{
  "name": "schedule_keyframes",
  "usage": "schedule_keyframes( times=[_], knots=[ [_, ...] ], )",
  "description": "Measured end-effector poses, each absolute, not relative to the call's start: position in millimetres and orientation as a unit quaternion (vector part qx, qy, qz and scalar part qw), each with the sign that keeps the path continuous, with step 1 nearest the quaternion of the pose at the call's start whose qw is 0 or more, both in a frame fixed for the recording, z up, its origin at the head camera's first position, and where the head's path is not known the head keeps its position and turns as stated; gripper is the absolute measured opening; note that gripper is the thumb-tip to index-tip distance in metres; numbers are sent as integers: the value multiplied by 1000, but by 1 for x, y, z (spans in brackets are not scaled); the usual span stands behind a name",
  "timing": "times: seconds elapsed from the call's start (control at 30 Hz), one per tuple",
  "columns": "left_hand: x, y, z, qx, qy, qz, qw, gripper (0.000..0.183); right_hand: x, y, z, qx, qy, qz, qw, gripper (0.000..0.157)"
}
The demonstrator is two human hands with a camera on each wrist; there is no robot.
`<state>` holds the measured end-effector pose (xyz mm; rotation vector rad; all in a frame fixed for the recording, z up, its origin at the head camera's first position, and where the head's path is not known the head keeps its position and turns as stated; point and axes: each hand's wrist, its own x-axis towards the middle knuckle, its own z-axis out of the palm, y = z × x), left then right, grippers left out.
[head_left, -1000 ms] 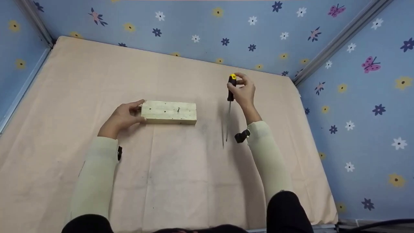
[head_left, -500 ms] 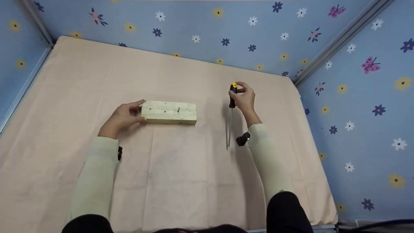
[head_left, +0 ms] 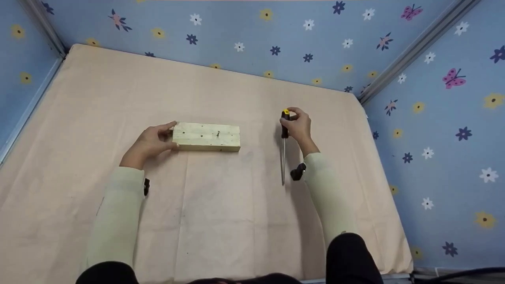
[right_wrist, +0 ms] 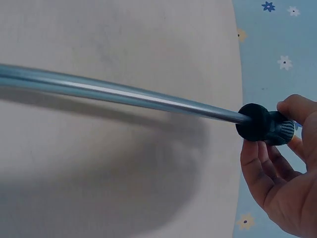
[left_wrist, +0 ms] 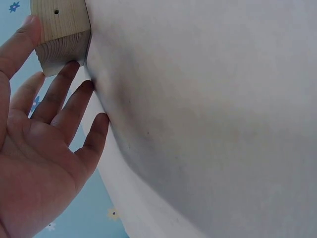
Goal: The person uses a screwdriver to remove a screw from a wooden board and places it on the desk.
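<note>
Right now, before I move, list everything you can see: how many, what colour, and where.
Wooden block: one, pale yellowish, on the cloth, between the hands
Metal fastener: one, dark grey, sticking up from the block's top
Screwdriver: one, black-and-yellow handle, silver shaft, in the right hand
Cloth: one, pale peach, under the block
Wall panels: three, blue with flowers, left, back and right
Metal posts: two, grey, at the back corners
Cable: one, black, lower right
Wrist devices: two, black, one per wrist
Sleeves: two, pale green, along the forearms
Left hand: one, bare, at the block's left end
Right hand: one, bare, on the screwdriver's handle
</note>
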<state>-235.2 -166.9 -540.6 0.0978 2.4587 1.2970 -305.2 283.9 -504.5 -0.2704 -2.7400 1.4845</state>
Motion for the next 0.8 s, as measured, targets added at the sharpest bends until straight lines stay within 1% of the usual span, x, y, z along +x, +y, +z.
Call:
schedule_keyframes(
  times=[0.33,0.6,0.8],
  knots=[
    [-235,-167,-542,31,868,463,175,82,-305,288,-517,-96,-879,467,-21,51],
    [-235,-166,-543,29,866,467,175,81,-307,290,-525,-123,-886,444,-49,50],
    [-235,-167,-542,30,867,466,176,81,-307,290,-530,-136,-899,413,-60,49]
  ],
)
